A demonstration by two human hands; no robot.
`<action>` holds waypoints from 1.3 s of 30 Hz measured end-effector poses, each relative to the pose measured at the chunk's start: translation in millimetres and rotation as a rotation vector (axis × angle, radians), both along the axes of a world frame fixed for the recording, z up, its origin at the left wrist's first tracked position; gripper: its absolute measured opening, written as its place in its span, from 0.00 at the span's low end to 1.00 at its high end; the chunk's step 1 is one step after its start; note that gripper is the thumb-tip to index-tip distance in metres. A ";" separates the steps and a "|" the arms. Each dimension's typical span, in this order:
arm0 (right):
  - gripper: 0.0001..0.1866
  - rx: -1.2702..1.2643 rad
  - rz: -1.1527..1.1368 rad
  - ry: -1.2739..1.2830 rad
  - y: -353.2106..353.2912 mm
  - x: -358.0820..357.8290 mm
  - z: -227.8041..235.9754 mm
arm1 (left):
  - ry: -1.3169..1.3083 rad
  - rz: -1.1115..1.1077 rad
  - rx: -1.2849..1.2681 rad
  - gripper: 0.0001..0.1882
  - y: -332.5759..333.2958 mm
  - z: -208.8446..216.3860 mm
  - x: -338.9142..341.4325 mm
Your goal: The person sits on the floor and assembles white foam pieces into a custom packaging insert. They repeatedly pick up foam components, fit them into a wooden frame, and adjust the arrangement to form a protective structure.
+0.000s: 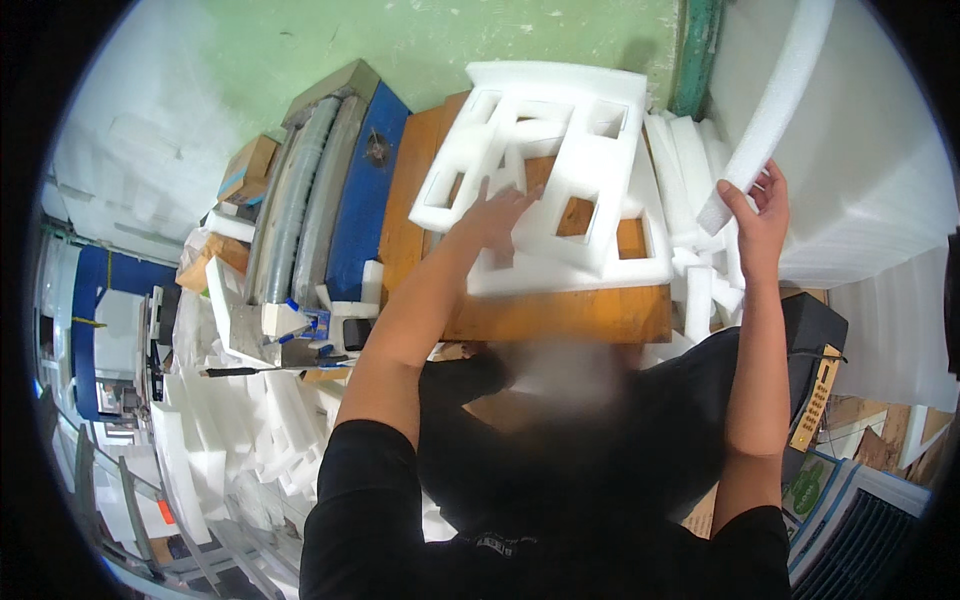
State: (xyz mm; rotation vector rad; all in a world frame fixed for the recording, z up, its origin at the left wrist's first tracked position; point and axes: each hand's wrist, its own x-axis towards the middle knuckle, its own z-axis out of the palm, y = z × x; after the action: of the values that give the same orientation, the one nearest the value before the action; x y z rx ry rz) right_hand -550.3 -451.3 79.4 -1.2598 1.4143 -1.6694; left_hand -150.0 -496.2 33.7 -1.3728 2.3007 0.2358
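On a brown wooden table lie white foam frames with rectangular cut-outs, one overlapping another. My left hand reaches over their left part with fingers spread, touching or just above the foam; it grips nothing that I can see. Off to the right, my right hand pinches the lower end of a long white foam strip between thumb and fingers. The strip stands tilted, its upper end running out past the top edge of the view.
Left of the table stands a blue board beside plastic-wrapped rolls. White foam strips are stacked right of the frames. Many foam offcuts fill the lower left. Tall white foam sheets rise on the right; a black speaker-like box sits below.
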 end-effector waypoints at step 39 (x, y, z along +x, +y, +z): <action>0.44 -0.353 1.060 1.159 -74.8 392.3 79.3 | 2.731 1.132 -0.032 0.45 78.9 35.1 106.5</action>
State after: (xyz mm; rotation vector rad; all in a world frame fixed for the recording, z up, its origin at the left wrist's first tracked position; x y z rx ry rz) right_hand -158.0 -526.1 158.7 -2.7409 0.5791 -0.3728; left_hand -43.5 -417.3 68.8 0.6207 -0.2037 -1.1691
